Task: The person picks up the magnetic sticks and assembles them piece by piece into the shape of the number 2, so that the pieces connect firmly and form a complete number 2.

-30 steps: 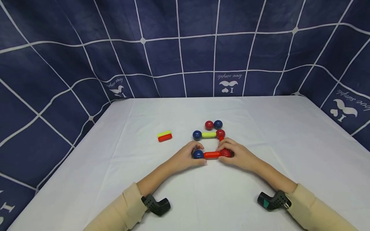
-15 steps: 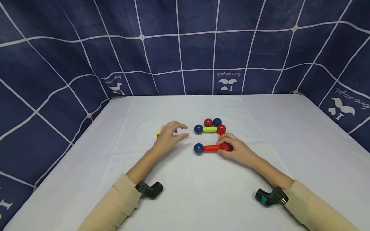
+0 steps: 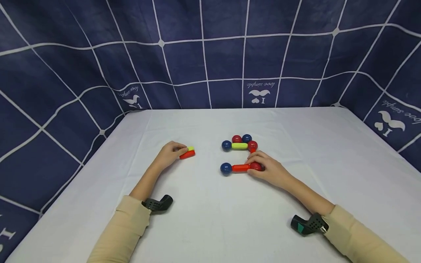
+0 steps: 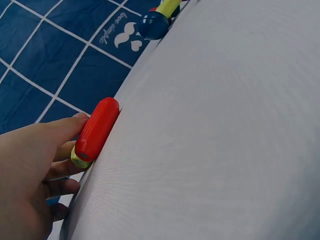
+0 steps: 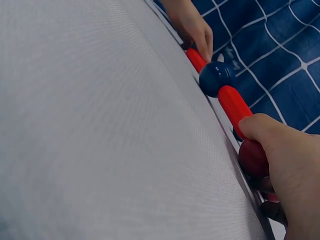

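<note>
The nearer left hand [image 3: 168,155] curled narrowly at the left-to-right yellow plastic bar's [image 3: 190,148] left end, pinch unclear, while the right hand [image 3: 271,170] held a glossy red ball [image 3: 256,166].

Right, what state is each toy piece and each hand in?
Left hand: curled at loose yellow stick; grip unclear
Right hand: holding near red ball
Near red ball: joined into toy frame
Toy frame: joined, left side open
Loose yellow stick: lying, partly hidden
Loose red stick: lying, unattached
Back red ball: resting beside back blue ball
Back blue ball: resting beside back red ball
</note>
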### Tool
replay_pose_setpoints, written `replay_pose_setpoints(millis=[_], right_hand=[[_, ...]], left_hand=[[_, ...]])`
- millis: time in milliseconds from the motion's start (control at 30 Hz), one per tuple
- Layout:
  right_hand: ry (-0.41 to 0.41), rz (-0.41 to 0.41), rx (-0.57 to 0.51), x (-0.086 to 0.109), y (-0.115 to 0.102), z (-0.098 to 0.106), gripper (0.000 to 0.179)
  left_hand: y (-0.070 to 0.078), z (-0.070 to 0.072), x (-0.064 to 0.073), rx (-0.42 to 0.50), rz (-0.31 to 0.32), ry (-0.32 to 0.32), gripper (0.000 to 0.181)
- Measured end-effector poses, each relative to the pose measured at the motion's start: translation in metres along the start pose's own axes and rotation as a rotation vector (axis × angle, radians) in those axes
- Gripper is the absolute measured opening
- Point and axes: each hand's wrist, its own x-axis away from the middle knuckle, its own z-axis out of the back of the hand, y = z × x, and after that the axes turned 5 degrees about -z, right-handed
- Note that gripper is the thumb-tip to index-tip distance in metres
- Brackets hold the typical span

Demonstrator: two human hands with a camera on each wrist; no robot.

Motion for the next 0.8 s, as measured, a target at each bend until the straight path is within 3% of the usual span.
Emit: replay_pose_setpoints(millis=[267, 467, 600, 700, 800], right_hand=[[0.001, 0.02, -0.026, 0.001, 0.002, -0.002, 0.025], [0.001, 0.036, -0.056, 0.002, 0.002, -0.003, 0.025], [0.007, 0.047, -0.047, 0.004, 0.003, -0.004, 0.025], [0.007, 0.047, -0.045, 0.004, 0.003, -0.003, 0.025], [-0.005, 0.04, -0.046, 0.003, 0.002, -0.002, 0.025]], left_hand=[[-0.003, -0.002, -0.001, 0.022, 0.038, 0.017, 0.037], [0.001, -0.002, 0.0, 0.019, 0.008, 0.138, 0.033], [0.015, -0.003, 0.002, 0.017, -0.003, 0.204, 0.032], [0.031, -0.006, 0.004, 0.02, -0.008, 0.186, 0.034], [0.049, -0.011, 0.007, 0.028, 0.0, 0.124, 0.037]])
